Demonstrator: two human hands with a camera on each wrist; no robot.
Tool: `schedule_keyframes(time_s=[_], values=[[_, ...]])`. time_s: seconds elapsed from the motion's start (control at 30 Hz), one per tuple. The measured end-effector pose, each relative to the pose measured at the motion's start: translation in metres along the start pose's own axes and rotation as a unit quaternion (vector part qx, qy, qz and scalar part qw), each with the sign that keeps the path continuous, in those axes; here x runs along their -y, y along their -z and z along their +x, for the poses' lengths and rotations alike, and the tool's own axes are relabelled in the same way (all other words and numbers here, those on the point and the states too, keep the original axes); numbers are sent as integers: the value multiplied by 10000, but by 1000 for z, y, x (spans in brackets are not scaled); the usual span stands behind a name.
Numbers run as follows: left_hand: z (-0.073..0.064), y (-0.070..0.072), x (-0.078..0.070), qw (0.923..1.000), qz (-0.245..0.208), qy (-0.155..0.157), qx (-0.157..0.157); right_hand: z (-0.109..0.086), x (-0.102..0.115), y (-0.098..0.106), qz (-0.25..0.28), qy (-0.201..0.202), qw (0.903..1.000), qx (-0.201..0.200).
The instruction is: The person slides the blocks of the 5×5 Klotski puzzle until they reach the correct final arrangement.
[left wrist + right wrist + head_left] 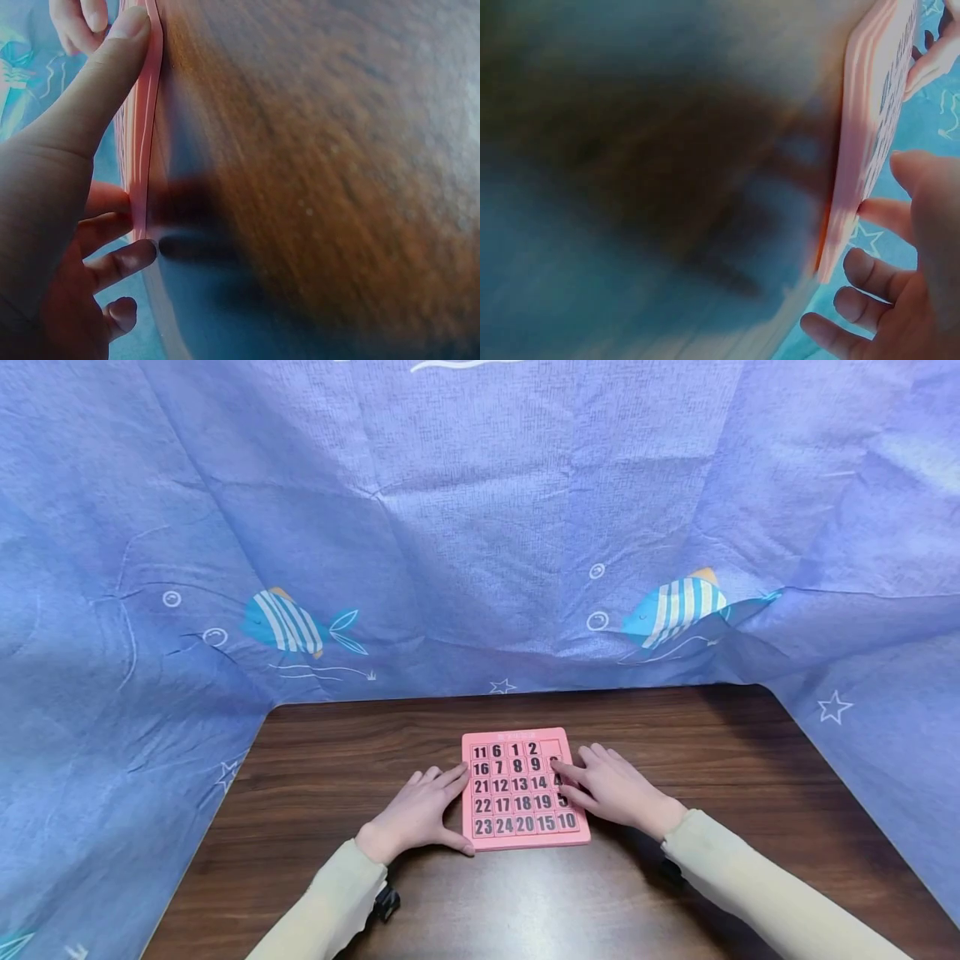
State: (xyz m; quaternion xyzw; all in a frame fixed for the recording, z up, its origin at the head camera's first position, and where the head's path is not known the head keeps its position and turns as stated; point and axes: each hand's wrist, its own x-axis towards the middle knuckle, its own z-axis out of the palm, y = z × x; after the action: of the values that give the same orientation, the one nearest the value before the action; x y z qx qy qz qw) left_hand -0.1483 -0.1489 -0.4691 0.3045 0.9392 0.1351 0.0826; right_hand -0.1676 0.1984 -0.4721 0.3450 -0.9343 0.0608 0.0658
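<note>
Fingers point(572, 772) at tiles point(520, 784) in pink frame point(528, 842)

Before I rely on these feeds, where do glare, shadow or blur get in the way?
Head: the pink number puzzle is crisp, partly covered by the right hand; glare whitens the table below it. Left wrist: table grain soft, dark shadows beside the puzzle. Right wrist: table blurred under a dark shadow, puzzle face too slanted to read.

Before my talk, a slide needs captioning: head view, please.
Left hand against a pink number puzzle, right hand at its tiles.
</note>
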Motion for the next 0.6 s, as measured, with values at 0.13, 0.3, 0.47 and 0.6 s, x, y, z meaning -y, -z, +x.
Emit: schedule_keyframes(time_s=[0.13, 0.3, 0.47, 0.6], values=[[0, 0, 1, 10000, 76, 11, -24, -4, -4, 0, 64, -47, 10000, 17], [1, -1, 1, 10000, 31, 11, -1, 0, -8, -3, 178, -164, 9997, -15], [0, -1, 0, 10000, 19, 17, 2, 7, -11, -4, 159, -176, 9997, -89], [0, -2, 0, 10000, 45, 17, -10, 12, -13, -5, 121, -168, 9997, -136]])
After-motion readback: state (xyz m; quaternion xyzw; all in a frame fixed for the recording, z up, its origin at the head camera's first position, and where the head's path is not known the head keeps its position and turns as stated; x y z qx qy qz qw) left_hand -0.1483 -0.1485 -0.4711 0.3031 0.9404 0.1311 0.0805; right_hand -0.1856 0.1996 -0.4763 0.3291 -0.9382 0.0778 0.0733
